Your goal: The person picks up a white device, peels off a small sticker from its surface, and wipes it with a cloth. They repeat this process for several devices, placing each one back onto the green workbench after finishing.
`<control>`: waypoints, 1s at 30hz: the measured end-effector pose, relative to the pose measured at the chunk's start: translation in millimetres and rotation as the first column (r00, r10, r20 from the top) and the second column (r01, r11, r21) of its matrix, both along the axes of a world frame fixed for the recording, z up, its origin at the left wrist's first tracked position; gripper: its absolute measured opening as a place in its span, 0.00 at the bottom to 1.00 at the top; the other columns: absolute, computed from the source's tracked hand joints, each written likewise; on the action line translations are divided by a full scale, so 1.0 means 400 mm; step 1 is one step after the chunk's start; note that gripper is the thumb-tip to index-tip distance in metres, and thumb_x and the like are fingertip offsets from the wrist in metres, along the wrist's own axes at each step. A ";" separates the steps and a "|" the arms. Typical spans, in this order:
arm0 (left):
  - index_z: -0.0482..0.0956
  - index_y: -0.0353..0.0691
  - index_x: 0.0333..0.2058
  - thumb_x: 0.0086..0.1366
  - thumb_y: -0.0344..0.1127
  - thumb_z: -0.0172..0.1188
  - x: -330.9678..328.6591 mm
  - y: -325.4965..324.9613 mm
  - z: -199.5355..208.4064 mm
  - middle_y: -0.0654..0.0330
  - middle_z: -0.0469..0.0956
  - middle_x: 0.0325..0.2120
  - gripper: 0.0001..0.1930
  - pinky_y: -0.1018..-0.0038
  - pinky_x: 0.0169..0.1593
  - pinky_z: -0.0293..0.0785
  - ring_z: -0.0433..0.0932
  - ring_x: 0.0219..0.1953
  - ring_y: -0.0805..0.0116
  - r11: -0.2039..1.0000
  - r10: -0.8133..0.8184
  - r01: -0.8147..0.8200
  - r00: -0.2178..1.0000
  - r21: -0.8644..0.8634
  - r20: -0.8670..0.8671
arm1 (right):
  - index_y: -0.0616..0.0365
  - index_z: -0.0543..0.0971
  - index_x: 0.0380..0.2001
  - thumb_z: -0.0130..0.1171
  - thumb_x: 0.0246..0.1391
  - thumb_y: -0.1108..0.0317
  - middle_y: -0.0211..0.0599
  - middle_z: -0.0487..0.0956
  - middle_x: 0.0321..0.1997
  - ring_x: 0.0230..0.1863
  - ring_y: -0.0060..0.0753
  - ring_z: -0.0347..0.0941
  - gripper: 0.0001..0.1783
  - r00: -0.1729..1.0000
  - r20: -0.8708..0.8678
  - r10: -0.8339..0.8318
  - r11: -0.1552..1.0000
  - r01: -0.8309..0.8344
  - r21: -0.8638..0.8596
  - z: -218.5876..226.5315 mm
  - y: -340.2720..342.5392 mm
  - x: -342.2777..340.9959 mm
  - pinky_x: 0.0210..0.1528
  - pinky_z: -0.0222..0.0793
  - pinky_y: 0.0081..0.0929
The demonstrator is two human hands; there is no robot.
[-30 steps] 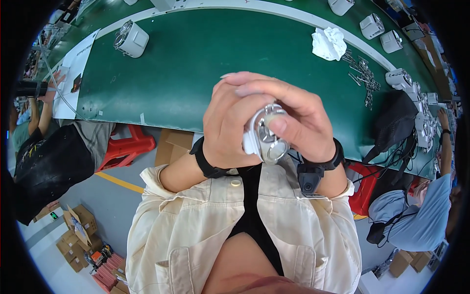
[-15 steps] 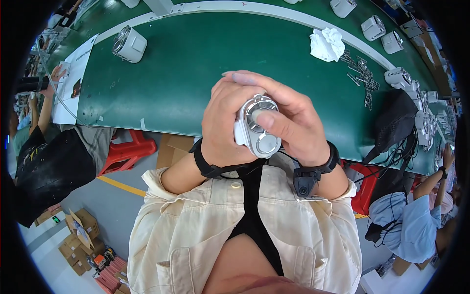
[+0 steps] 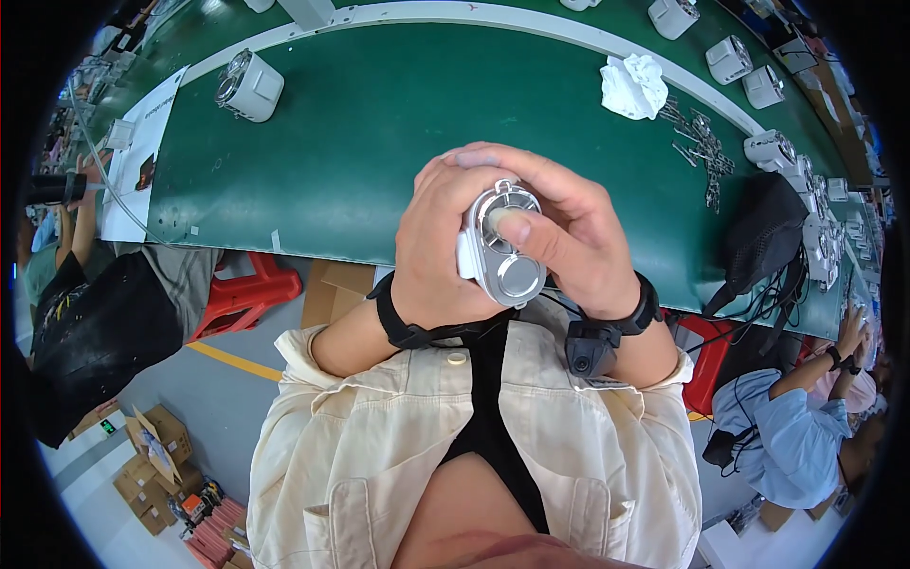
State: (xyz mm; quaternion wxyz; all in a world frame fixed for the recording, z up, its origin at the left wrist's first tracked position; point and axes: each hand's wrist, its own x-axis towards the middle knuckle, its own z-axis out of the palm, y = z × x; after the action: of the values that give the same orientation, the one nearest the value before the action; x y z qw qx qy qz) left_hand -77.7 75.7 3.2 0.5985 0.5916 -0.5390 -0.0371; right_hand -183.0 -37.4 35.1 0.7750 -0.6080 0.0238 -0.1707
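Both my hands hold a small white device with a silver oval face (image 3: pixel 519 277) just in front of my chest, above the near edge of the green table. Its face is turned up toward me and carries a finned round recess and a smooth round disc. My left hand (image 3: pixel 431 237) wraps around the left side and back of the body. Around the far and right side curls my right hand (image 3: pixel 583 223), with its thumb pressed on the finned recess. Most of the white body is hidden by my fingers.
Another white device (image 3: pixel 254 87) lies at the table's left. At right are white crumpled cloth (image 3: pixel 633 87), a pile of small metal parts (image 3: pixel 703 152) and a black bag (image 3: pixel 763 223) with cables. More white devices (image 3: pixel 728 60) stand beyond the white rail. Co-workers sit on both sides.
My grip stays nearly the same, with the device shifted very slightly. White devices beyond the rail have slid a little to the right. The co-worker at the right has moved their arms.
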 end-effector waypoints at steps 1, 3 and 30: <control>0.68 0.39 0.49 0.41 0.34 0.75 0.006 0.001 0.000 0.55 0.76 0.39 0.35 0.65 0.47 0.71 0.77 0.40 0.56 1.000 -0.005 0.004 1.000 0.019 0.022 | 0.69 0.68 0.59 0.59 0.55 0.66 0.51 0.69 0.62 0.63 0.41 0.65 0.30 1.000 -0.027 0.015 0.998 -0.014 0.054 0.002 -0.005 0.005 0.62 0.62 0.34; 0.63 0.37 0.55 0.40 0.34 0.78 0.017 0.001 0.000 0.52 0.75 0.43 0.43 0.71 0.42 0.76 0.78 0.40 0.64 0.999 -0.016 0.012 0.998 0.053 0.067 | 0.67 0.66 0.60 0.61 0.53 0.67 0.50 0.69 0.62 0.64 0.42 0.65 0.33 0.996 -0.077 0.049 0.987 -0.036 0.159 0.008 -0.013 0.014 0.62 0.62 0.34; 0.40 0.37 0.65 0.44 0.27 0.72 0.100 -0.050 -0.017 0.47 0.56 0.59 0.56 0.56 0.63 0.57 0.59 0.62 0.52 0.999 0.044 -0.047 0.991 -0.024 -0.128 | 0.62 0.67 0.59 0.68 0.42 0.53 0.54 0.72 0.55 0.55 0.52 0.68 0.43 0.852 0.121 -0.509 0.098 0.197 -0.976 -0.031 -0.638 0.494 0.59 0.64 0.39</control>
State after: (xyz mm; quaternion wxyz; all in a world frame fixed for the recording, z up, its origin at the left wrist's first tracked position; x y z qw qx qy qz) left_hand -37.5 55.5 -3.7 0.6401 0.5921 -0.4866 -0.0540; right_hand 14.8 -292.5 22.9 0.1408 -0.9452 0.1540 -0.2510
